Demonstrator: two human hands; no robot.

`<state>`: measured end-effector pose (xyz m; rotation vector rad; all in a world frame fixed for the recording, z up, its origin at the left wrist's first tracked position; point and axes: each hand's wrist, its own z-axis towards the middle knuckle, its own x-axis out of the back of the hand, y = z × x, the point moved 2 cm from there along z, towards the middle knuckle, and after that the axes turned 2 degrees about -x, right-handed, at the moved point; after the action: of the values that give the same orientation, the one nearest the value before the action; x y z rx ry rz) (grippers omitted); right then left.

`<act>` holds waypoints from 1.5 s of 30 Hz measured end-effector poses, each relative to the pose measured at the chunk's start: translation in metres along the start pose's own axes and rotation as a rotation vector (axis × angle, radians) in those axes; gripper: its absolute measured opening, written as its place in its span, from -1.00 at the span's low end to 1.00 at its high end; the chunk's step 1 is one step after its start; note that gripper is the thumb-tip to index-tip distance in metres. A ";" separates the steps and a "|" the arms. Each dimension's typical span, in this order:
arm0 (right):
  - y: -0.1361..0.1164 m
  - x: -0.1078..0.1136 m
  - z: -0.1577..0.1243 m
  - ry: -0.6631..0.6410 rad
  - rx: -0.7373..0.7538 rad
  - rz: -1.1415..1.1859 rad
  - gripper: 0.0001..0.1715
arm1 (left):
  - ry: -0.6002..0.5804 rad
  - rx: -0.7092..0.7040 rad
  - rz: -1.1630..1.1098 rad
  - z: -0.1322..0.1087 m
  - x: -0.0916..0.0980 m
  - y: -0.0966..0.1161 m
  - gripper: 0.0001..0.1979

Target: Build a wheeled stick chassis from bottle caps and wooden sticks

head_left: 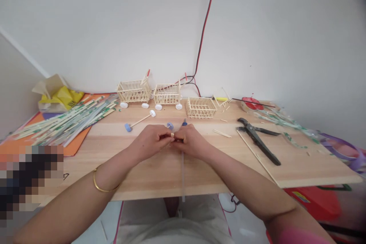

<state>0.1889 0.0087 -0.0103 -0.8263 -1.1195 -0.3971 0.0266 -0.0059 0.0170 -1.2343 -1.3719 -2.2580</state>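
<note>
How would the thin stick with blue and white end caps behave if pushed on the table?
The stick would probably roll, since round caps sit on both ends. It looks very thin, so it is likely light and easy to snap. The table looks flat, so little would stop it.

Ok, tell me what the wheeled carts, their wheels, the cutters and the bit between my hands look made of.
Wheeled carts: thin pale sticks, bare wood or bamboo by their matte colour. Wheels: smooth white discs, probably plastic. Cutters: dark, dull metal. Small pale piece, pinched by left hand and right hand: likely the same wood; too small to be sure.
</note>
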 end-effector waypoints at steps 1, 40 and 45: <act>0.000 0.000 0.000 -0.003 0.003 -0.006 -0.77 | 0.002 -0.005 0.010 0.000 0.000 0.001 -0.86; -0.005 0.017 -0.014 0.328 -0.134 0.460 -0.84 | 0.021 -0.005 0.028 -0.003 0.029 -0.003 -0.76; -0.008 0.017 -0.017 0.258 -0.065 0.705 -0.79 | -0.070 -0.012 -0.141 -0.003 0.022 0.000 -0.77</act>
<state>0.2007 -0.0073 0.0052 -1.1298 -0.5253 0.0542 0.0112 -0.0035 0.0329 -1.2685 -1.5175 -2.3397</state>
